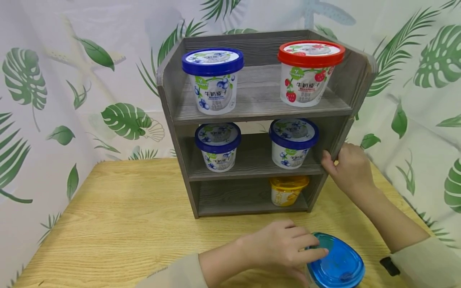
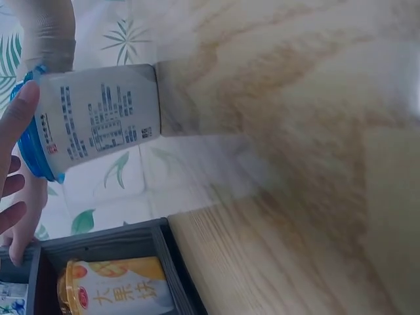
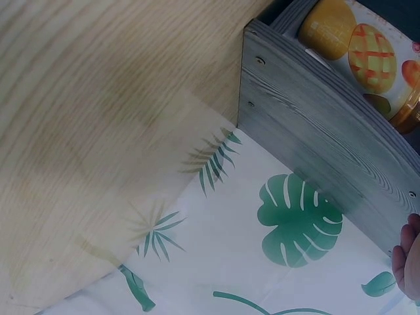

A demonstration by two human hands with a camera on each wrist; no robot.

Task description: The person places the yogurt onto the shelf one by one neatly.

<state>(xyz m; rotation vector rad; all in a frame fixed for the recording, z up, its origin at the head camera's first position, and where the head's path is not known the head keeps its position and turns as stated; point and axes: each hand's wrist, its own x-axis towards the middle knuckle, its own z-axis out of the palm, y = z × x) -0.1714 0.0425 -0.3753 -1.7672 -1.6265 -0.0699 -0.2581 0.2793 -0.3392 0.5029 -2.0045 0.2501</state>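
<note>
My left hand [image 1: 284, 246] is at the blue-lidded cup [image 1: 336, 262], its fingers loosely extended over the lid's left part. In the left wrist view, the thumb [image 2: 25, 102] lies at the lid's rim while the other fingers are spread apart beyond it. The cup [image 2: 105, 115] stands upright on the table, its printed side facing that camera. With thumb in front and fingers against the outer side, my right hand [image 1: 351, 168] grips the right side panel of the grey wooden shelf [image 1: 252, 174]. In the right wrist view only part of this hand [image 3: 408, 259] shows.
On the top tier stand a blue-lidded blueberry tub [image 1: 216, 90] and a red-lidded strawberry tub [image 1: 306, 82]. Blueberry tubs stand left [image 1: 220, 158] and right [image 1: 289, 154] on the middle tier. A yellow-lidded cup [image 1: 286, 195] sits at bottom right. Leaf-patterned sheeting [image 1: 119, 80] surrounds the wooden table [image 1: 119, 224].
</note>
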